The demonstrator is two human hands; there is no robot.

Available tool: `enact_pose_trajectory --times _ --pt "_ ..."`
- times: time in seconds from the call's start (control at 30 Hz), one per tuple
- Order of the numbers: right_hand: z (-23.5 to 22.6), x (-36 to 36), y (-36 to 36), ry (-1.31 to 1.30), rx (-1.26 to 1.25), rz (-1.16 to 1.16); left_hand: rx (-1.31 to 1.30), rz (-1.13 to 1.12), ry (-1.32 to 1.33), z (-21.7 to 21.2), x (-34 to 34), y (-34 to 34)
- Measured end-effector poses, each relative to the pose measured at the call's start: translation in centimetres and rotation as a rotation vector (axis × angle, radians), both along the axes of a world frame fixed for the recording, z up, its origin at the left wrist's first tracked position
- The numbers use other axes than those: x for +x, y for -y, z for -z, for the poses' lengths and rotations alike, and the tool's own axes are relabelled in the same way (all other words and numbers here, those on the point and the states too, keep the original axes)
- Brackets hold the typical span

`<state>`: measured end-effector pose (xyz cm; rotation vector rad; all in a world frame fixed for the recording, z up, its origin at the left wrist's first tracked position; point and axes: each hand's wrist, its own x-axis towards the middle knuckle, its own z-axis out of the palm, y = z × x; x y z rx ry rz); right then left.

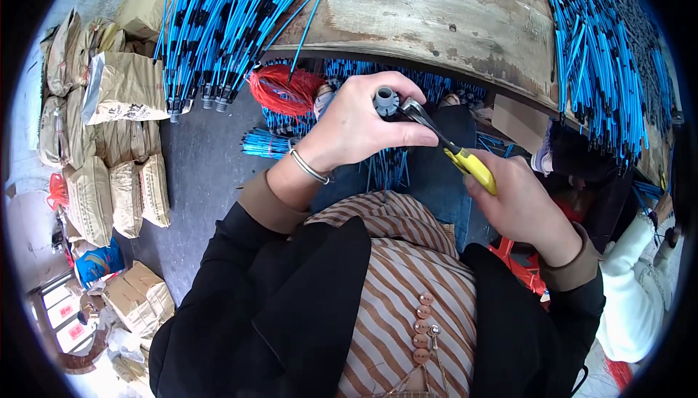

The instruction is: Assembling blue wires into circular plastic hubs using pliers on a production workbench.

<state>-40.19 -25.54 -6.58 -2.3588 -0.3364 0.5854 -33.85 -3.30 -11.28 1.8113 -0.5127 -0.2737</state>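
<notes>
My left hand [354, 122] is wrapped round a dark grey, hollow plastic fitting [386, 98] with ridges on its side and its round open end facing up. My right hand [518, 196] is closed on the yellow handles of a pair of pliers [477, 170]. The metal head of the pliers lies against the fitting, between my left thumb and forefinger. Whether the jaws grip the fitting cannot be made out. Both hands are above my lap, just in front of the wooden table's edge [436, 20].
Bundles of blue rods with black parts overhang the table at left [225, 27] and right [600, 71]. A bunch of red strands [286, 93] hangs at the table edge. Filled brown sacks [91, 194] line the floor at left. Someone in a white sleeve [631, 289] is at right.
</notes>
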Motion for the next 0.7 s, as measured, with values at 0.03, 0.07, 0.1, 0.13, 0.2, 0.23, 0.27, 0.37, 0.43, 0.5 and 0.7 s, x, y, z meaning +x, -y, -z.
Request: enact_pose_trajectory --times 0.03,0.07,0.1,0.13,0.2,0.23,0.27,0.37,0.43,0.5,0.7 --pt "0.8 0.0 0.1 -0.054 0.064 0.024 -0.041 -0.004 -0.043 0.1 0.1 -0.2" --pt "1.6 0.0 0.3 -0.106 0.127 0.052 -0.083 -0.004 -0.084 0.2 0.3 -0.5" --pt "2.3 0.0 0.5 -0.157 0.19 0.079 -0.125 -0.004 -0.125 0.4 0.4 -0.6" --pt "3.1 0.0 0.5 -0.209 0.253 0.106 -0.167 -0.005 -0.167 0.5 0.5 -0.7" --pt "5.4 -0.7 0.0 -0.254 0.49 0.119 -0.171 -0.005 -0.135 1.2 0.2 -0.8" --pt "6.5 -1.3 -0.2 -0.298 0.718 0.141 -0.185 0.005 -0.105 1.6 0.1 -0.8" --pt "7.3 -1.7 -0.4 -0.339 0.945 0.162 -0.2 0.016 -0.075 1.9 0.0 -0.7" --pt "6.4 -1.3 0.4 -0.561 1.004 0.327 -0.186 0.022 -0.07 1.8 -0.1 -0.8" --pt "7.1 -1.1 0.2 -0.281 0.939 0.38 -0.139 0.018 -0.122 1.6 -0.2 -1.0" --pt "7.6 -0.6 0.3 -0.001 0.859 0.427 -0.118 0.019 -0.147 1.6 -0.3 -1.0" --pt "8.2 1.5 1.6 1.076 -0.154 0.105 -0.371 0.008 -0.25 2.4 -0.9 -0.4"
